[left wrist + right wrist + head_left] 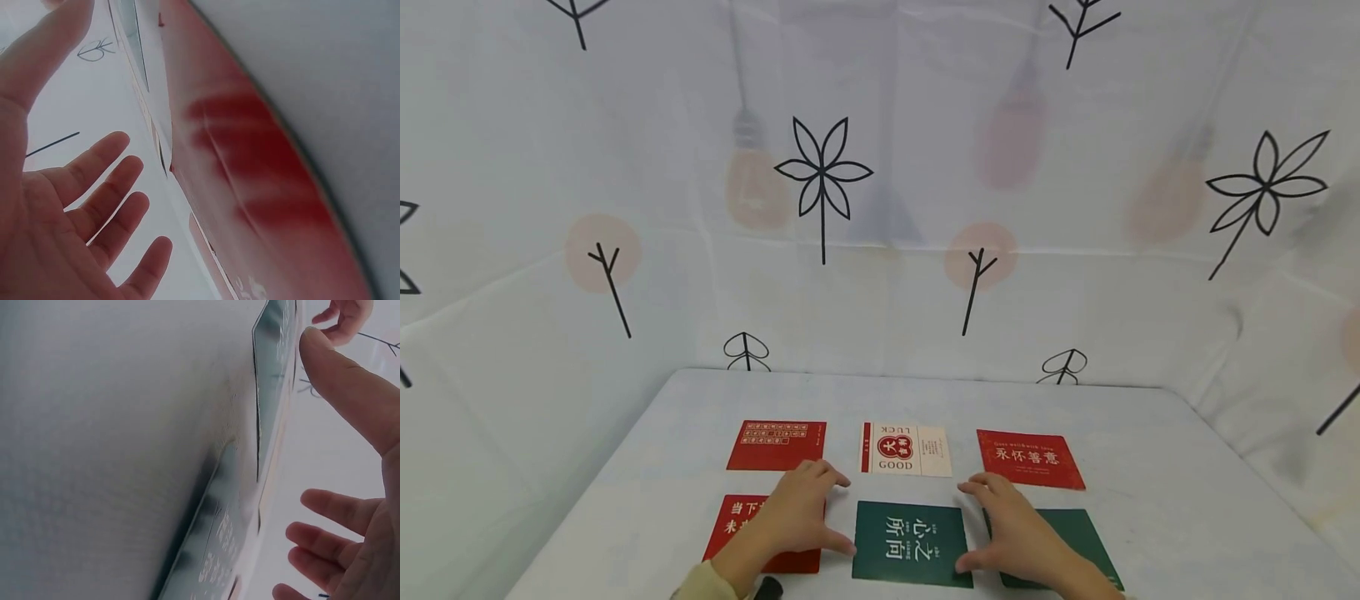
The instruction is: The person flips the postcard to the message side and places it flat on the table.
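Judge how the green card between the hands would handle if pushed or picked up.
The green card would probably slide rather than roll or tip, since it lies flat on the table. Its thin edge suggests it is light and perhaps awkward to lift. Its straight outline hints at some stiffness, though it might bend.

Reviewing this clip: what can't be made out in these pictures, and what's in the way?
- Lower-left red card, head view: part of its lettering, hidden by the left hand and forearm.
- Right green card, head view: much of its face, behind the right hand.
- Cream card, head view: finest print, too small.
- Dark object, head view: cut off by the bottom edge.
- Nearer green card, right wrist view: lettering blurred.
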{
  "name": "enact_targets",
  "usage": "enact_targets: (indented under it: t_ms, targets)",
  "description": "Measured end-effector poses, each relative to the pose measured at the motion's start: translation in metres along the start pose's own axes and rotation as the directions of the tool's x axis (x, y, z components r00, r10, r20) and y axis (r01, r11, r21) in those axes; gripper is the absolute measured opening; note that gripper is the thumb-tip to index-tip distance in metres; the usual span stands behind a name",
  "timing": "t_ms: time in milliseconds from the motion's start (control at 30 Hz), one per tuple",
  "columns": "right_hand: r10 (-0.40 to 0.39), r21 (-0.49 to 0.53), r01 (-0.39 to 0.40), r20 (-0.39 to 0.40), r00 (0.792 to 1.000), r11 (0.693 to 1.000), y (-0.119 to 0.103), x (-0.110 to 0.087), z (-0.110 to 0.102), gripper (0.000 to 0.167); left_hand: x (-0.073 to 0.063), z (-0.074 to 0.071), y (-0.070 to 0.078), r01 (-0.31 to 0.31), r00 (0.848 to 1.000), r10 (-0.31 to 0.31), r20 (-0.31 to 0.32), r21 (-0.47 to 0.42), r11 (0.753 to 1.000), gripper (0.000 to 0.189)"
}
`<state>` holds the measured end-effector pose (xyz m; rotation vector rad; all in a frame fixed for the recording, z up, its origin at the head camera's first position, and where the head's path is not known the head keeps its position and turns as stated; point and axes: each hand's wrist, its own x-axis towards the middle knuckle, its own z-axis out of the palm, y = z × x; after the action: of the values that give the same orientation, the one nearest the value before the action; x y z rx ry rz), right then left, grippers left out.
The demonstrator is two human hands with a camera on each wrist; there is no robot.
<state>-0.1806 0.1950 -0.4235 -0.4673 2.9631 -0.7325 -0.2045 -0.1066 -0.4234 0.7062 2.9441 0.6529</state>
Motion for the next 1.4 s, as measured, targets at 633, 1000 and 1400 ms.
enact_targets:
  t_ms: [633, 1000, 1400]
  targets:
    - [-0.052, -0.024, 0.055, 0.107, 0.993, 0.998, 0.005, 0.005, 0.005, 0.083, 0.004, 0.005, 0.008, -0.003, 0.995, 0.001, 0.102, 0.024, 1.000, 0.071]
    - [-0.046, 0.040, 0.041, 0.132, 0.990, 0.998, 0.007, 0.007, 0.005, 0.079, 0.005, 0.004, 0.011, 0.001, 0.993, -0.001, 0.121, -0.003, 1.000, 0.067]
    - [-0.049, 0.090, 0.035, 0.154, 0.987, 0.995, 0.007, 0.010, 0.003, 0.073, 0.008, 0.005, 0.012, 0.028, 0.987, -0.021, 0.161, -0.045, 0.999, 0.072]
